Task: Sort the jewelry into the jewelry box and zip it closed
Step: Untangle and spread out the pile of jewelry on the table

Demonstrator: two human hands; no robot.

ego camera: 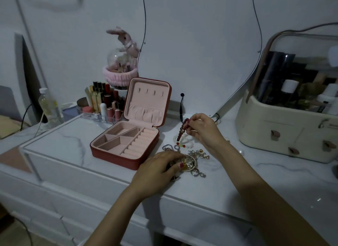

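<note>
A red jewelry box with pink lining stands open on the white marble-look tabletop, lid upright, its compartments holding nothing. Just right of it lies a tangled pile of jewelry, chains and rings. My left hand rests on the pile's left side, fingers curled onto the pieces. My right hand is raised above the pile and pinches a dark red beaded bracelet, which hangs down towards a white bracelet on the table.
Behind the box stand a clear organiser of lipsticks, a plastic bottle and a pink rabbit figure on a glass dome. A cream cosmetics case fills the right. A mirror leans at the back.
</note>
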